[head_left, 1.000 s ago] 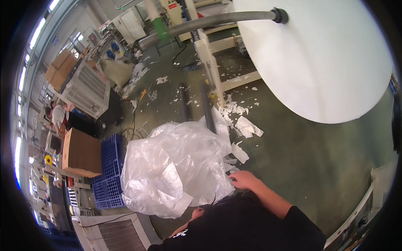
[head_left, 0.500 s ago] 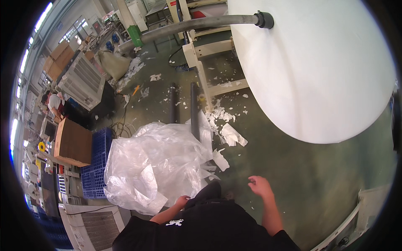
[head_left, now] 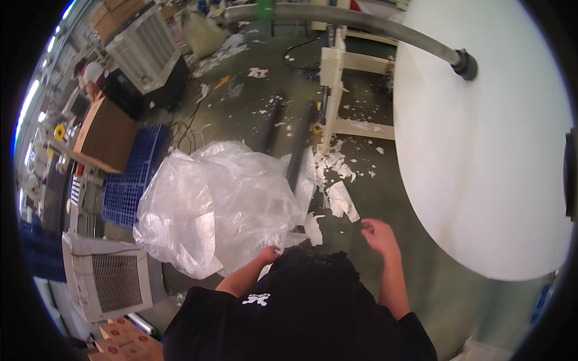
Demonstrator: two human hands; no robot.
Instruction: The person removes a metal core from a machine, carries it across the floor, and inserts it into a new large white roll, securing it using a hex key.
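My left hand is closed beside the lower right edge of a big crumpled heap of clear plastic film. Its fingers are curled, with a small pale bit at the fingertips that I cannot make out. Over the floor to the right, my right hand is open and holds nothing, its fingers loosely bent. Just beyond it lies a torn strip of white sheet. On the right stands a huge white roll with a metal bar at its flat face.
Two dark tubes lie beyond the film. A cream frame stands beside the roll, with white scraps around its foot. To the left are a blue pallet, a cardboard box, air coolers and a person.
The view has shifted, so the roll reaches lower and stacked cartons show at lower left. Both hands appear higher in the picture; my left stays beside the film and my right stays empty.
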